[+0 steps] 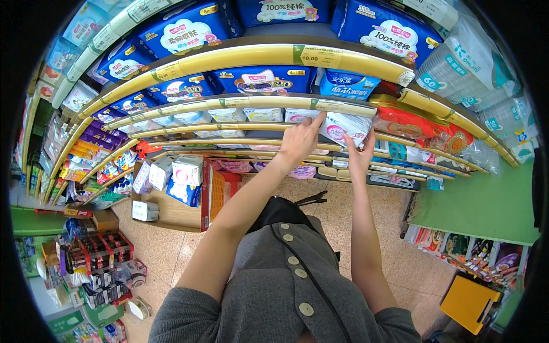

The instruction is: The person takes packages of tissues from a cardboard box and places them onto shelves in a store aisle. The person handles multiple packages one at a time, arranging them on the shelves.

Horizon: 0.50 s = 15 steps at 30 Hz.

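My right hand (360, 150) is shut on a white ABC sanitary pad pack (345, 126) with a pink round mark, gripping its lower right part. The pack is tilted at the front of a shelf, just under a cream price strip (296, 101). My left hand (298, 139) is at the pack's left, index finger extended up to the strip near a price label, the other fingers curled. It appears to hold nothing. Behind it, similar white packs (263, 115) stand in a row, the nearest partly hidden by my left hand.
A cardboard box (180, 216) at lower left holds several pad packs (187, 170). Blue pad packs (283, 10) fill upper shelves. Red food packages (403, 122) and plastic-wrapped cups (467, 70) are at the right. A yellow step stool (467, 302) stands at lower right.
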Each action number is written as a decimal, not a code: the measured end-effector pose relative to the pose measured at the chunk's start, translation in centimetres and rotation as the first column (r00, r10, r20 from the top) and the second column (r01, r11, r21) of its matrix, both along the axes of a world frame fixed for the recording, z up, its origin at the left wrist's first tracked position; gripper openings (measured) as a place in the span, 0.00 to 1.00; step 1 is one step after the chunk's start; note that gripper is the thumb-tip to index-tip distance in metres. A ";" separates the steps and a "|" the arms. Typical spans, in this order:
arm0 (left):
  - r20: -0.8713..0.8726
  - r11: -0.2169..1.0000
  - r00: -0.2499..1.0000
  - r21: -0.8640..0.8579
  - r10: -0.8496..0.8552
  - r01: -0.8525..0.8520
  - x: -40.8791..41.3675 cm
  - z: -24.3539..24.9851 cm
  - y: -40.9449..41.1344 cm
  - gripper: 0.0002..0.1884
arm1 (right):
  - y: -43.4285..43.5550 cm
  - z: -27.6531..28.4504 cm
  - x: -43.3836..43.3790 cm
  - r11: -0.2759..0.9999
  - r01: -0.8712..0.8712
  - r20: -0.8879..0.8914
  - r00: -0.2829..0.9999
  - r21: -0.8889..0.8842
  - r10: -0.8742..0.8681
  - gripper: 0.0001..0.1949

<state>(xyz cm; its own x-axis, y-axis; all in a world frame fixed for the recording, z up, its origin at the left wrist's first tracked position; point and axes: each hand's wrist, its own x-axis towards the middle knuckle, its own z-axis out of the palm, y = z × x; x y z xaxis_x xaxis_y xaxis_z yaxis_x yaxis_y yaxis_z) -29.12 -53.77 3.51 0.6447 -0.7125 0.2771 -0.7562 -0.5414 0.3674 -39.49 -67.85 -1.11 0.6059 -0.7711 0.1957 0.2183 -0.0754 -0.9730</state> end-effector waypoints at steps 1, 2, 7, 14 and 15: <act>0.058 0.999 0.998 0.041 0.010 -0.013 0.6 -0.2 0.0 0.28 | 0.1 0.0 0.1 1.000 -0.010 -0.005 1.000 0.017 0.010 0.40; 0.095 0.999 0.995 0.040 0.002 -0.005 1.1 -0.4 0.1 0.27 | 0.2 0.0 0.2 1.000 0.012 -0.012 1.000 -0.001 -0.012 0.40; 0.179 0.999 0.983 -0.015 0.031 -0.029 1.9 -0.9 0.2 0.22 | 0.2 -0.2 0.3 0.996 0.073 -0.012 0.997 -0.051 -0.074 0.40; 0.089 0.996 0.993 0.042 0.071 -0.075 2.2 -0.7 1.6 0.21 | 1.6 0.4 1.4 0.986 0.152 0.021 0.988 -0.068 -0.151 0.39; 0.082 0.997 0.994 0.039 0.070 -0.074 2.2 -0.7 1.8 0.21 | 1.8 0.4 1.6 0.984 0.159 0.022 0.987 -0.075 -0.158 0.39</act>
<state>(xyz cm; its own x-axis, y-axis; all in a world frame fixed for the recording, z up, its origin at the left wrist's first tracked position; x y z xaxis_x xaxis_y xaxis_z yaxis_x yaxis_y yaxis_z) -26.94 -51.97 2.76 0.6716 -0.6772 0.3006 -0.7408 -0.6092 0.2829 -37.92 -66.05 -0.68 0.4736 -0.8396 0.2662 0.2128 -0.1843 -0.9596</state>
